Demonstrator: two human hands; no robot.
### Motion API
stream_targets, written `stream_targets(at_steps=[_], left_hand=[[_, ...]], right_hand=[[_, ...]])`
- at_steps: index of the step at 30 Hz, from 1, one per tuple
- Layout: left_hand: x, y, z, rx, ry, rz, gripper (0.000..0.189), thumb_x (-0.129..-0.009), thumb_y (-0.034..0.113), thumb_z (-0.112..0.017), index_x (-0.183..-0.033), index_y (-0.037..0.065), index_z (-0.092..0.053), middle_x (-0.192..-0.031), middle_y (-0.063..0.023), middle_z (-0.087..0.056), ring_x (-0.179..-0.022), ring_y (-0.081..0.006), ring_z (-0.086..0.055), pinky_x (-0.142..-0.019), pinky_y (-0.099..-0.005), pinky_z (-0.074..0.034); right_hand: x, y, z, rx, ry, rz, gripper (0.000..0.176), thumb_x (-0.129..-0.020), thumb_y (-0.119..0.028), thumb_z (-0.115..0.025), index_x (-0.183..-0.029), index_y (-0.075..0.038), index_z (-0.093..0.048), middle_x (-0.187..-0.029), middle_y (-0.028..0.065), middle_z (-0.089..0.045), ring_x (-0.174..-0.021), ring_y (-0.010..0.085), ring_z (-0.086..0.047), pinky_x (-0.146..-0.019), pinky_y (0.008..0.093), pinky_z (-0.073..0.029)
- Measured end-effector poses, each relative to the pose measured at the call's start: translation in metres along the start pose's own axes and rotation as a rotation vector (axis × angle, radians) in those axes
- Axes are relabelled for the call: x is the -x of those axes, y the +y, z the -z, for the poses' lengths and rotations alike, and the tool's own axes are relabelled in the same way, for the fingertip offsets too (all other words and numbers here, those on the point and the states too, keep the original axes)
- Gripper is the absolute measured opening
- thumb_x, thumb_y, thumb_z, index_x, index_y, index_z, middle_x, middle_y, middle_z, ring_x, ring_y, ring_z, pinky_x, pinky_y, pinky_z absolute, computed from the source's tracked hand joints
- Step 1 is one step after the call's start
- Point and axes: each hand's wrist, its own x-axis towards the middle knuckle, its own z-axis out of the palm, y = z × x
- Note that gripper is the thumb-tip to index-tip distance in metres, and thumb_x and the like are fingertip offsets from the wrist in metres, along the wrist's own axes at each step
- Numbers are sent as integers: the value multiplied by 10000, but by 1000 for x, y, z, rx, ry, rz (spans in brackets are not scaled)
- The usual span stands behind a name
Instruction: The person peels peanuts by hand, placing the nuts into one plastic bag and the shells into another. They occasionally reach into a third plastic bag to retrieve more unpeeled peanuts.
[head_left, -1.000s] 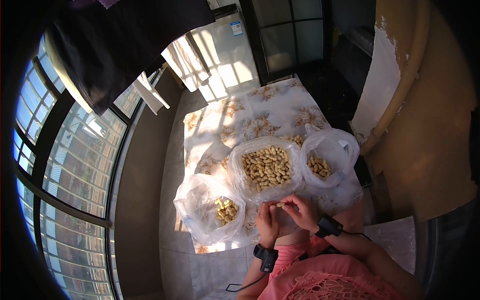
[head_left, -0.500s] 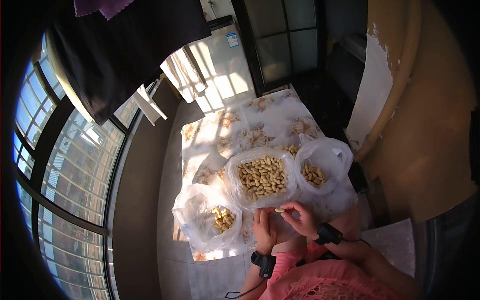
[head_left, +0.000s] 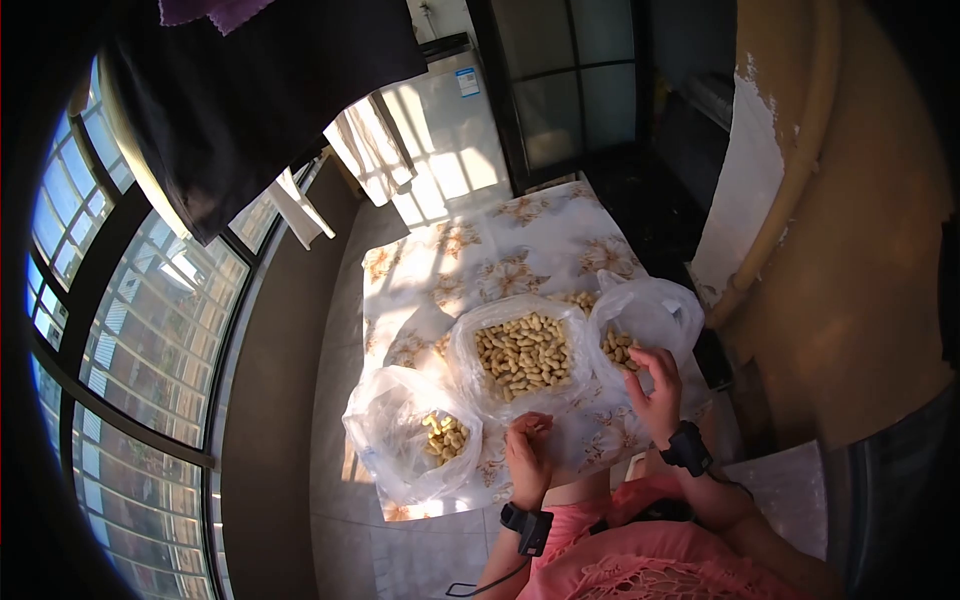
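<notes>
My right hand (head_left: 657,396) is over the near side of the right plastic bag (head_left: 672,300), thumb and fingertips apart, with no peanut visible between them. Unshelled peanuts (head_left: 617,346) lie in that bag, partly covered by my fingers. My left hand (head_left: 527,458) rests by the table's near edge with its fingers curled; whatever they may hold is hidden. Just beyond it, the middle plastic bag (head_left: 463,352) stands wide, full of peanuts (head_left: 524,352). To the left, another plastic bag (head_left: 385,400) has a smaller heap of peanuts (head_left: 446,440), some sunlit.
The table (head_left: 480,225) has a floral cloth. A few more peanuts (head_left: 580,299) show behind the middle bag. Dark clothing (head_left: 260,100) hangs at upper left, beside barred windows (head_left: 150,340). A pipe (head_left: 790,210) runs along the right wall.
My right hand has moved right and away from me, from beside my left hand to the right bag. The peanut it pinched is no longer visible. My left hand has barely moved.
</notes>
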Motion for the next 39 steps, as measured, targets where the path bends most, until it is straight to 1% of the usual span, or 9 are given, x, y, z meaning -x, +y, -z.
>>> stream_targets(at_steps=[2,6,9,16,18,22,28,31,39], left_hand=[[1,-3,-1,19,-18,42,343,-834,-185,-521,-1109,9,-457,-1078,-144,-622,-913,-224,-660,-831,-315,-533],[5,-5,-5,138,21,113,342,-861,-143,-575,-1145,1,-452,-1116,-145,-647,-946,-233,-679,-838,-317,-535],[6,-9,-6,147,48,135,353,-856,-106,-623,-1161,-8,-476,-1135,-151,-648,-960,-256,-687,-836,-337,-540],[-1,-6,1,-146,79,-71,290,-855,-90,-630,-1130,-6,-595,-1133,-163,-651,-913,-252,-695,-762,-330,-565],[0,-5,2,-159,52,-29,285,-871,-71,-622,-1145,-2,-589,-1083,-152,-672,-896,-242,-697,-761,-327,-561],[-2,8,2,-94,30,107,241,-929,6,-590,-1170,7,-581,-945,-132,-716,-852,-224,-705,-748,-323,-550],[0,4,4,-122,-28,121,261,-972,64,-557,-1231,38,-542,-960,-143,-723,-825,-302,-717,-707,-365,-550],[0,5,5,-126,-45,185,229,-1003,108,-518,-1212,21,-555,-940,-137,-727,-826,-230,-709,-730,-330,-543],[-1,6,6,-109,-51,142,236,-1019,164,-504,-1195,21,-570,-909,-127,-725,-775,-232,-707,-716,-336,-536]], right_hand=[[8,-12,-7,29,-41,138,242,-820,-10,-676,-1059,-35,-647,-978,119,-635,-917,316,-606,-818,391,-491],[36,-25,-30,-177,-344,159,222,-844,-43,-676,-1063,-57,-647,-1005,112,-643,-935,308,-613,-820,395,-505],[51,-30,-43,-232,-407,129,224,-857,-63,-673,-1078,-61,-641,-995,108,-649,-935,300,-621,-806,381,-516],[64,-16,-54,-362,-415,-5,254,-884,-75,-673,-1133,-50,-631,-982,96,-668,-852,234,-664,-752,335,-535],[63,-15,-52,-391,-468,-142,278,-888,-67,-676,-1160,-40,-626,-954,91,-676,-823,193,-675,-744,309,-538],[62,-15,-51,-420,-451,-138,284,-889,-67,-678,-1167,-37,-630,-933,91,-678,-821,183,-677,-752,292,-538],[60,-15,-50,-441,-499,-63,260,-907,-74,-665,-1163,-35,-641,-1007,103,-696,-868,190,-695,-756,298,-546],[62,-10,-51,-443,-521,-83,233,-910,-79,-668,-1137,-33,-644,-1004,101,-704,-873,197,-701,-750,302,-550],[67,-4,-56,-511,-456,-236,150,-938,-138,-669,-1015,-19,-620,-906,85,-697,-798,162,-680,-713,292,-526]])
